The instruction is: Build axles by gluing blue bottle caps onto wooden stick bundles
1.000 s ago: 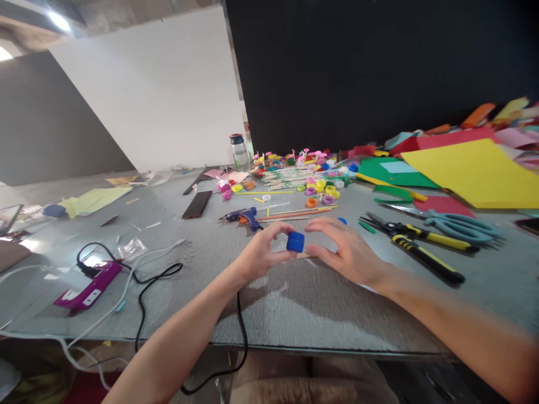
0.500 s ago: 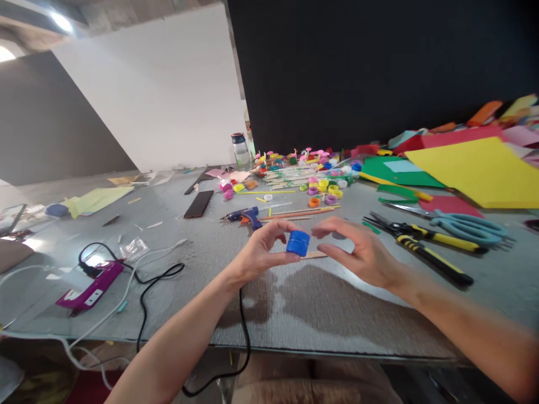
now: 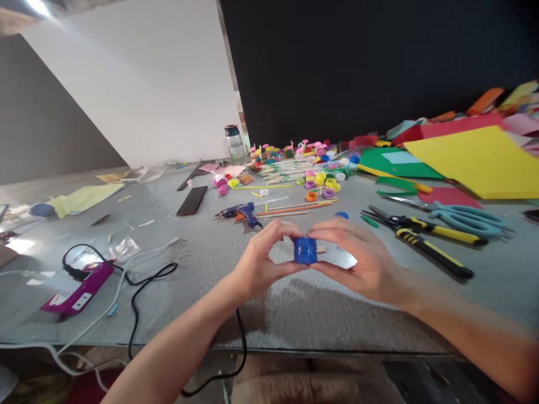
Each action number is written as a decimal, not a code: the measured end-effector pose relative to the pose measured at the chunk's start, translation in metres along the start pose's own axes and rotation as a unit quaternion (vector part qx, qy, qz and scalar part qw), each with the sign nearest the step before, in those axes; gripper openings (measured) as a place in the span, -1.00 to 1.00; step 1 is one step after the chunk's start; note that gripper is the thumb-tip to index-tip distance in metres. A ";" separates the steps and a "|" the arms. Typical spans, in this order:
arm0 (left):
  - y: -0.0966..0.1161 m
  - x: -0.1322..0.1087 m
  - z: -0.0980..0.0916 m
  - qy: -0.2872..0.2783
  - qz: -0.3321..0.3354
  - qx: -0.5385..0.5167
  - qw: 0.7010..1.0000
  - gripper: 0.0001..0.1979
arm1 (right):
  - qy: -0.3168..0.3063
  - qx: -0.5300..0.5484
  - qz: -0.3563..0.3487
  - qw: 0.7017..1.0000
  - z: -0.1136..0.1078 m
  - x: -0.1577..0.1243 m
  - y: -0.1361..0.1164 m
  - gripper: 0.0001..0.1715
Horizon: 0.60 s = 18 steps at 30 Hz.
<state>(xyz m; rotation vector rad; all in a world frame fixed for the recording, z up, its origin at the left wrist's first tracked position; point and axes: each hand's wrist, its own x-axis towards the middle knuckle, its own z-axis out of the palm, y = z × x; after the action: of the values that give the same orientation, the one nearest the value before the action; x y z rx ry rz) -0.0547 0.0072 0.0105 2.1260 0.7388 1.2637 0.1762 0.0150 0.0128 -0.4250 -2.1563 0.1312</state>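
Note:
A pair of blue bottle caps (image 3: 305, 251), joined into one short cylinder, is held above the near part of the table. My left hand (image 3: 267, 255) grips it from the left, thumb below and fingers on top. From the right, my right hand (image 3: 357, 252) pinches the same caps with its thumb and fingertips. Thin wooden sticks (image 3: 321, 249) show just behind the caps, partly hidden. Another blue cap (image 3: 342, 215) lies beyond my right fingers. A blue glue gun (image 3: 242, 213) rests on the table past my left hand.
Pliers (image 3: 421, 235) and blue-handled scissors (image 3: 463, 219) lie at the right, below yellow paper (image 3: 475, 163). Loose coloured caps (image 3: 320, 182) and sticks spread across the back. A dark phone (image 3: 192, 201) is at left centre. A purple power strip (image 3: 80, 292) with cables lies at the left.
My right hand has closed in from the right and now touches the blue bottle caps along with my left hand. The camera view has shifted slightly.

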 end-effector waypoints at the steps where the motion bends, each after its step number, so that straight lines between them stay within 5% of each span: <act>1: -0.001 0.000 -0.003 -0.010 -0.012 -0.010 1.000 -0.57 | -0.001 0.003 -0.001 1.000 0.000 0.000 0.000 -0.61; 5: -0.008 0.002 -0.011 -0.053 -0.103 -0.169 0.979 -0.44 | 0.005 0.018 0.005 1.000 -0.002 0.003 -0.002 -0.59; 10: -0.011 0.004 -0.005 -0.082 -0.215 -0.351 0.908 -0.50 | 0.006 0.029 0.006 1.000 -0.003 0.002 -0.004 -0.61; 14: -0.009 0.005 0.004 -0.097 -0.250 -0.433 0.861 -0.52 | -0.002 0.041 0.000 0.999 0.000 -0.001 -0.002 -0.62; 18: -0.012 0.005 0.006 -0.072 -0.260 -0.446 0.853 -0.56 | -0.020 0.046 0.004 0.999 0.003 -0.002 0.001 -0.56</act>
<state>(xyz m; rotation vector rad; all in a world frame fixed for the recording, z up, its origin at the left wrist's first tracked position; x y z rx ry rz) -0.0498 0.0180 0.0026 1.1323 0.4627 0.8697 0.1749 0.0150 0.0093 -0.3810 -2.1780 0.2450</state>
